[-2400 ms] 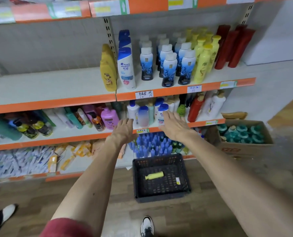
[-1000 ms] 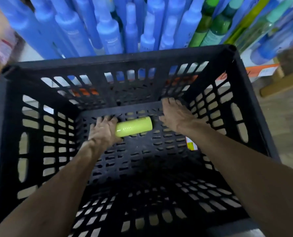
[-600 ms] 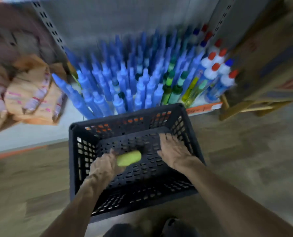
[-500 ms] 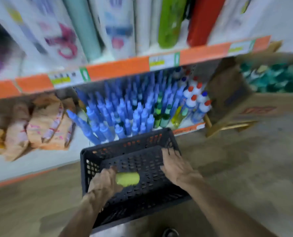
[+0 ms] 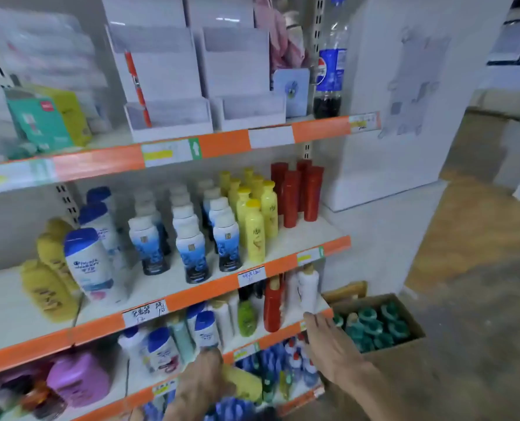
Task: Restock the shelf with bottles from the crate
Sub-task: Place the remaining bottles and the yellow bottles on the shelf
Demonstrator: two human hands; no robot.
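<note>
My left hand [image 5: 202,382] grips a yellow bottle [image 5: 245,384] low in the view, in front of the lower shelf's orange edge. My right hand [image 5: 328,347] hovers open with fingers spread, just right of the lower shelf's end and touching nothing. On the middle shelf [image 5: 191,287] stands a row of matching yellow bottles [image 5: 254,226] between white-and-blue bottles [image 5: 191,238] and red bottles [image 5: 298,192]. The crate is out of view.
A cardboard box [image 5: 410,341] of teal-capped bottles sits on the floor at the right. The lower shelf holds white, green and red bottles [image 5: 272,305]. Blue bottles [image 5: 270,360] fill the bottom shelf. White display boxes and a cola bottle [image 5: 328,65] stand on the top shelf.
My left hand lifted the yellow bottle out of the black crate and up toward the shelves. My view rose from the crate to the shelves. The right hand left the crate.
</note>
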